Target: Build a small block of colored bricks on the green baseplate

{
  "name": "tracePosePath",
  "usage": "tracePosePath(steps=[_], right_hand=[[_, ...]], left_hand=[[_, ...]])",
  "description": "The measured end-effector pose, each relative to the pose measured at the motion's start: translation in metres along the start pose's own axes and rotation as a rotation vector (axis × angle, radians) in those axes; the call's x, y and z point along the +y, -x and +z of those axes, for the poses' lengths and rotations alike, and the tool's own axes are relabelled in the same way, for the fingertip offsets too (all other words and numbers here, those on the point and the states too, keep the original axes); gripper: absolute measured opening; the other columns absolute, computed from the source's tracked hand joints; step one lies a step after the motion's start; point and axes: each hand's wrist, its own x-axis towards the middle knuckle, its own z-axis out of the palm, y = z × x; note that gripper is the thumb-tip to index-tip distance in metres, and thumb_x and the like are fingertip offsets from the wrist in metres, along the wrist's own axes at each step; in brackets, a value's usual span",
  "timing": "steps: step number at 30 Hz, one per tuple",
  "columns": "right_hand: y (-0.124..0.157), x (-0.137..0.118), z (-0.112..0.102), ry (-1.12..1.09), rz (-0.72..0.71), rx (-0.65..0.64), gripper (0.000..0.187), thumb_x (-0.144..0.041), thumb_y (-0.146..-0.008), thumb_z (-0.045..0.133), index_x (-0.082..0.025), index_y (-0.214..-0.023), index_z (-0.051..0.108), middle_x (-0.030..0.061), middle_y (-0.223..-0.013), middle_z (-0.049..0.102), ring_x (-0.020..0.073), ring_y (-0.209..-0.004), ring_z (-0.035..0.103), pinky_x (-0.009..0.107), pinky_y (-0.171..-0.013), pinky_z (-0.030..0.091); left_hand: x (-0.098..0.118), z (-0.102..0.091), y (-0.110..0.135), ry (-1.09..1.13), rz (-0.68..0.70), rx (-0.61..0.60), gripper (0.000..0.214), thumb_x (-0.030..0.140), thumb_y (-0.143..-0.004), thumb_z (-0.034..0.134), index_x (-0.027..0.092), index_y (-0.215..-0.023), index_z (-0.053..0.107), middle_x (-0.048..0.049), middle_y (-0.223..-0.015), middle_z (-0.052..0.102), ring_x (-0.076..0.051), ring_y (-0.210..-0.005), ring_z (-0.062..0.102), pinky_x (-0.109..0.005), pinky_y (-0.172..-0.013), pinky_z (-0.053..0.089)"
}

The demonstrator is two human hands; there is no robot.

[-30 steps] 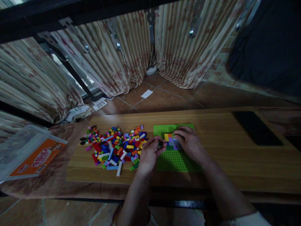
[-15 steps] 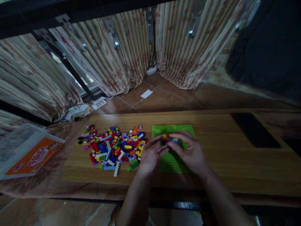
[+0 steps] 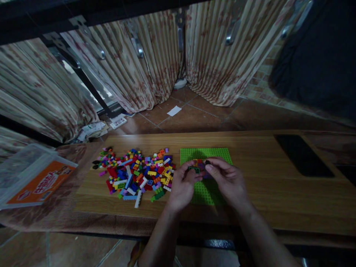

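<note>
1. My left hand (image 3: pixel 181 187) has its grip closed on a dark green rectangular plastic brick (image 3: pixel 194 170), thumb and fingers pinching it above the baseplate, probably to leave one face free.
2. My right hand (image 3: pixel 231 181) pinches a small, dark, rounded piece (image 3: pixel 207 162) between thumb and forefinger. The light is dim, so I cannot tell its exact shape or colour.
3. Beneath both hands lies a bright green, studded plastic baseplate (image 3: pixel 204 193), flat and square in front of me, likely so that either hand can reach it. A patch of yellow, orange and purple bricks (image 3: pixel 198 162) shows between my fingers, partly hidden.
4. To the left, a loose heap of many-coloured plastic bricks (image 3: pixel 136 177) spreads just beside my left hand, presumably for easy picking.
5. All this rests on a long, wood-grained bench (image 3: pixel 258 159). A flat black rectangle (image 3: pixel 304 155) lies at its right; a clear plastic tub with an orange label (image 3: pixel 41 185) sits at far left.
6. Beyond are striped, flower-patterned curtains (image 3: pixel 161 55) and a brown tiled floor (image 3: pixel 200 107) with a white paper scrap (image 3: pixel 174 110).
</note>
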Motion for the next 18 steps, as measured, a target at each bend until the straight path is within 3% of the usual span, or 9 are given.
tracePosePath(steps=[3,7,11,14,18], right_hand=[[-0.008,0.003,-0.019,0.07,0.061,0.093,0.022,-0.041,-0.078,0.069,-0.022,-0.089,0.07,0.0027,-0.086,0.071,0.017,-0.078,0.065,0.031,-0.073,0.052],[-0.013,0.013,-0.044,0.422,0.026,0.105,0.028,-0.045,-0.079,0.065,-0.02,-0.092,0.069,0.0051,-0.083,0.072,0.0199,-0.074,0.066,0.033,-0.069,0.052],[-0.009,0.011,-0.043,0.599,-0.044,0.003,0.026,-0.043,-0.083,0.06,-0.02,-0.092,0.067,0.006,-0.084,0.071,0.0199,-0.071,0.066,0.033,-0.066,0.051],[-0.004,0.002,-0.031,0.597,-0.112,-0.151,0.017,-0.036,-0.084,0.061,-0.022,-0.091,0.067,0.0041,-0.086,0.07,0.0185,-0.074,0.065,0.031,-0.067,0.051],[0.002,-0.01,-0.02,0.523,-0.159,-0.32,0.01,-0.028,-0.085,0.06,-0.023,-0.091,0.066,0.0031,-0.09,0.069,0.0178,-0.084,0.064,0.031,-0.076,0.051]], left_hand=[[0.009,-0.003,0.001,-0.024,-0.02,0.008,0.027,0.024,-0.076,0.061,0.012,-0.101,0.065,-0.0072,-0.081,0.071,-0.019,-0.07,0.07,-0.03,-0.069,0.055],[0.014,-0.008,-0.001,-0.097,-0.02,0.066,0.023,0.027,-0.076,0.061,0.012,-0.094,0.066,-0.0042,-0.073,0.069,-0.014,-0.058,0.065,-0.024,-0.058,0.051],[0.007,-0.005,-0.001,-0.221,-0.032,0.015,0.026,0.038,-0.077,0.065,0.013,-0.082,0.066,-0.0015,-0.066,0.064,-0.01,-0.052,0.059,-0.021,-0.05,0.046],[0.0,-0.002,0.0,-0.304,-0.033,-0.048,0.031,0.045,-0.076,0.066,0.014,-0.077,0.066,-0.0008,-0.064,0.063,-0.01,-0.051,0.057,-0.02,-0.049,0.043],[-0.005,-0.003,0.0,-0.38,-0.021,-0.123,0.028,0.043,-0.075,0.068,0.015,-0.079,0.067,0.0004,-0.063,0.062,-0.009,-0.053,0.054,-0.02,-0.051,0.042]])
